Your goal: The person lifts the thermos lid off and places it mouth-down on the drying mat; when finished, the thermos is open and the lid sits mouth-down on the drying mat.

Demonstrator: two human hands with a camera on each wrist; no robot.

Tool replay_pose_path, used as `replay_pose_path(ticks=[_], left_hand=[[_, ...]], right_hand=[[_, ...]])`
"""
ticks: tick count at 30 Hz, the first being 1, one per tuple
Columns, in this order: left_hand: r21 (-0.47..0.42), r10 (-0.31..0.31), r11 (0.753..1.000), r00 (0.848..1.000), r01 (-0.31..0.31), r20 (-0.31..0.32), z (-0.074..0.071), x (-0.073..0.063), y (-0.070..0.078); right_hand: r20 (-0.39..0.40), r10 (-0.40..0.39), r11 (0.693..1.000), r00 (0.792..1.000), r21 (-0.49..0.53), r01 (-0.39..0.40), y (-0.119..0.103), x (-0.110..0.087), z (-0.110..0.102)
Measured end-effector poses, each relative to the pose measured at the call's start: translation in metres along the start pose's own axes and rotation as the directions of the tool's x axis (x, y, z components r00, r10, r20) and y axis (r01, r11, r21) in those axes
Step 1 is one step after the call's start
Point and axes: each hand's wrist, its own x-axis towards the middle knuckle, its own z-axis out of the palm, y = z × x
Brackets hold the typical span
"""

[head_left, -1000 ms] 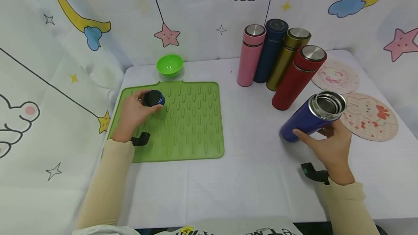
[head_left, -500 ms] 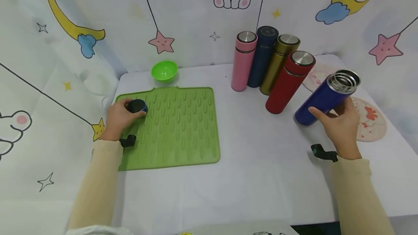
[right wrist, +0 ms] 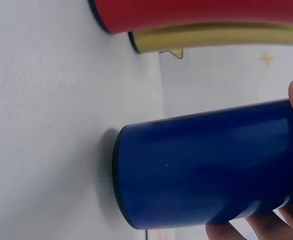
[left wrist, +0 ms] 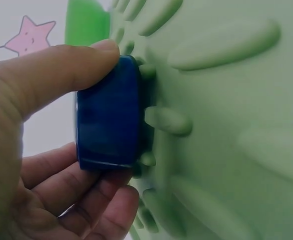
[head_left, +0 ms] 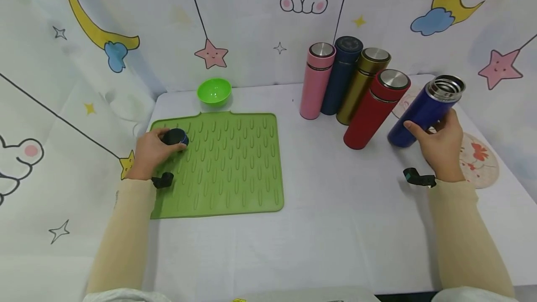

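My left hand (head_left: 152,153) pinches a dark blue bottle cap (left wrist: 108,115) between thumb and fingers. In the left wrist view the cap sits against the raised ridges of the green mat (head_left: 235,167), at the mat's left side. On the right, my right hand (head_left: 445,146) grips a blue thermos (head_left: 423,112) around its body. The thermos has no lid on, so its steel mouth shows. In the right wrist view its base is close to the white tabletop; whether it touches I cannot tell.
Left of the blue thermos stand a red thermos (head_left: 375,111), a gold thermos (head_left: 362,87), a dark blue thermos (head_left: 340,78) and a pink thermos (head_left: 315,85). A green bowl (head_left: 214,92) sits behind the mat. Round patterned mats (head_left: 480,164) lie at the right.
The right hand has carried the blue thermos away from the body and to the right, beside the red one. The left hand has moved slightly left with the cap and lowered it to the mat.
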Motion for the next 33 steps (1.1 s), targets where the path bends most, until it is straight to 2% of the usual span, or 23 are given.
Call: replay_pose_path(ticks=[6,15,27,30,33], left_hand=[[0.009,-0.003,1.0,1.0,0.003,0.006,-0.001,0.001,-0.001],[0.035,0.005,0.999,1.0,-0.005,0.013,-0.003,0.001,0.002],[0.032,0.012,0.999,1.0,-0.012,-0.004,0.0,0.0,0.0],[0.002,0.019,1.0,1.0,-0.019,-0.015,0.003,-0.001,-0.001],[-0.068,0.02,0.997,1.0,-0.021,-0.023,0.006,-0.004,-0.002]], right_hand=[[-0.001,0.033,0.999,0.999,0.013,-0.033,0.008,0.002,0.0],[-0.053,-0.006,0.999,0.999,0.052,0.009,0.012,0.005,0.001],[0.027,0.061,0.998,0.998,0.031,-0.062,0.012,0.009,0.0],[0.026,0.064,0.997,0.998,0.051,-0.066,0.011,0.005,-0.001],[-0.008,0.048,0.994,0.999,0.094,-0.047,0.009,-0.004,-0.002]])
